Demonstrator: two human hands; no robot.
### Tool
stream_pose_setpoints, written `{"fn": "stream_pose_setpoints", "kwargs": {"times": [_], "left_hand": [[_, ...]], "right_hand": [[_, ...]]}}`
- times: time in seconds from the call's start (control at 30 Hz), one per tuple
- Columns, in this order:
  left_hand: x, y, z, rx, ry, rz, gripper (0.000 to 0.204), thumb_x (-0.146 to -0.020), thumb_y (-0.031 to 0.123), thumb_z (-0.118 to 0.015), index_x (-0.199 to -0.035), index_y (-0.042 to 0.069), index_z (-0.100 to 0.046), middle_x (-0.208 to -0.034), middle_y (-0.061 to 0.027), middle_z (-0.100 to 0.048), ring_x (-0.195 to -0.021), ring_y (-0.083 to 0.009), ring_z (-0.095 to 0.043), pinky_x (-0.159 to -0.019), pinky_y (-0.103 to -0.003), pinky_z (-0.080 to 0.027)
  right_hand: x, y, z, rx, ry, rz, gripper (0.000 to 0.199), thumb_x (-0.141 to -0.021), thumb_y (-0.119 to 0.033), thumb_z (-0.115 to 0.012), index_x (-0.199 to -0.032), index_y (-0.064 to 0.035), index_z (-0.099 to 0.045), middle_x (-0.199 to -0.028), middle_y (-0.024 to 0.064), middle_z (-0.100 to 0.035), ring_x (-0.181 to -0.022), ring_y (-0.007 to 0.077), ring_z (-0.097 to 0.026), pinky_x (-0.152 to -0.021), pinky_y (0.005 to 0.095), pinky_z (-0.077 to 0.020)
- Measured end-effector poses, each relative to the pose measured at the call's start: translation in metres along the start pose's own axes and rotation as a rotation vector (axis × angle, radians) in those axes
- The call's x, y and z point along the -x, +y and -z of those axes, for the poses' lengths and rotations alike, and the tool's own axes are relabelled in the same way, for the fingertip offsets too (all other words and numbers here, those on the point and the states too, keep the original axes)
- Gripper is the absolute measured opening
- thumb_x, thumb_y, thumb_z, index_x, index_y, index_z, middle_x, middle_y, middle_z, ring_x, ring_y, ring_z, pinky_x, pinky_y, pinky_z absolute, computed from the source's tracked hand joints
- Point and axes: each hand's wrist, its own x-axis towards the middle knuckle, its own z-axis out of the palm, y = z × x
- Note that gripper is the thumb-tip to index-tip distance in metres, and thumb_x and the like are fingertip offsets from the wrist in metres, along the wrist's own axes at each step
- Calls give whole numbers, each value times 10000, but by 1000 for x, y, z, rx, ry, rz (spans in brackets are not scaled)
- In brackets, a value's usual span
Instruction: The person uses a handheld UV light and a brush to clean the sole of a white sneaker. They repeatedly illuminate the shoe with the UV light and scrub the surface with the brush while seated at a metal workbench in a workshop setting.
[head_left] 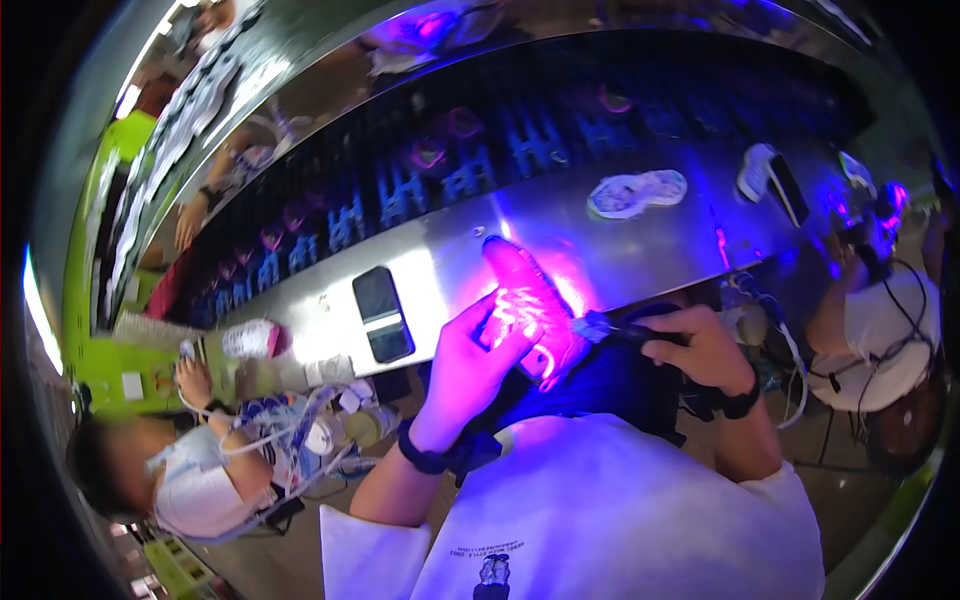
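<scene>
A shoe (532,305), lit bright pink and violet, is tilted over the near edge of the metal bench, its toe pointing away from me. My left hand (468,362) is closed around the shoe's near left side, with the fingers at the laces. In my right hand (700,345) is a brush (630,332) with a dark handle. Its bluish bristles are at the right side of the shoe's heel end; whether they press on it I cannot tell. Strong violet light washes over the shoe and my left hand.
On the metal bench (450,225) lie a dark phone-like slab (382,315), a pair of pale soles or shoes (638,193) and another light shoe (755,172). Behind runs a dark line of blue racks (405,195). Co-workers sit at left (215,480) and right (880,340).
</scene>
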Motion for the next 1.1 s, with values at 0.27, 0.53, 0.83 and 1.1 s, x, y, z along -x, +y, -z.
{"fn": "stream_pose_setpoints", "kwargs": {"times": [0.27,0.53,0.83,1.1], "left_hand": [[-8,-28,16,161,94,-7,394,-978,205,-713,-1273,-39,-621,-1054,-65,-719,-961,-112,-686,-834,-277,-580],[-1,-33,32,750,58,407,422,-1031,390,-631,-1244,26,-614,-1112,-87,-691,-953,-184,-718,-848,-331,-633],[9,-18,29,1016,-35,564,458,-1065,428,-549,-1325,51,-532,-1120,-135,-660,-966,-261,-693,-862,-350,-630],[9,-9,19,1362,-236,789,519,-1075,464,-494,-1349,23,-486,-1289,-195,-583,-1122,-314,-636,-980,-333,-605]], "right_hand": [[-12,-15,-28,264,129,56,343,-867,-28,-759,-1207,-7,-729,-836,75,-718,-740,121,-638,-706,289,-508],[-38,-57,-41,588,100,200,353,-858,-54,-758,-1205,1,-721,-933,157,-739,-817,246,-707,-769,335,-532],[-46,-68,-39,718,113,280,333,-865,-81,-768,-1194,-38,-735,-879,153,-714,-758,269,-689,-686,356,-511],[-37,-41,-23,555,223,373,389,-823,-48,-784,-1208,-56,-731,-951,146,-742,-832,281,-719,-763,343,-551]]}}
